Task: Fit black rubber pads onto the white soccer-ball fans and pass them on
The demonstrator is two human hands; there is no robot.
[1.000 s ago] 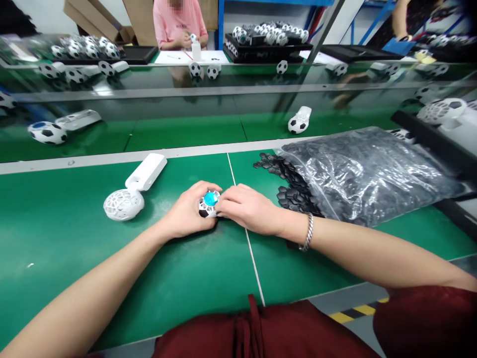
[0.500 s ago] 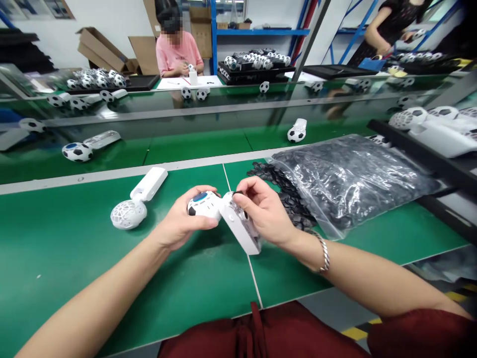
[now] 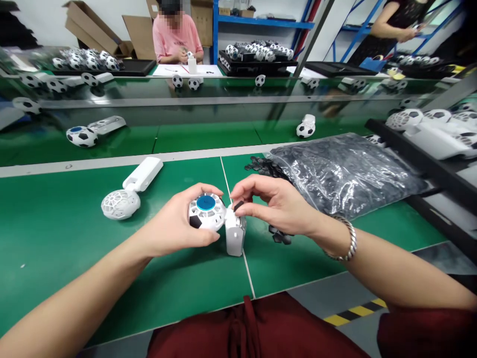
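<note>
My left hand (image 3: 182, 219) is wrapped round the ball-shaped head of a white handheld fan (image 3: 208, 219), patterned like a soccer ball with a blue disc on top. The fan's handle (image 3: 235, 241) is folded downward at the hinge, to the right of the head. Beside that hinge, my right hand (image 3: 274, 204) pinches a small black piece (image 3: 238, 205) between thumb and finger. A second white fan (image 3: 121, 204), without black patches, lies on the green bench to the left. Loose black pieces (image 3: 281, 236) are scattered right of and behind my right hand.
A clear plastic bag of black pieces (image 3: 350, 171) lies on the right, beside a black tray rack (image 3: 421, 154) of fans. Beyond the bench edge, a green conveyor (image 3: 208, 129) carries several soccer-ball fans. Across it, a person in pink (image 3: 179, 35) sits at work; another stands at right.
The fan head has turned, so its blue disc faces up more fully. Its handle hangs more upright. My right fingers have drawn slightly back, showing the black piece. Fans on the conveyor have shifted right.
</note>
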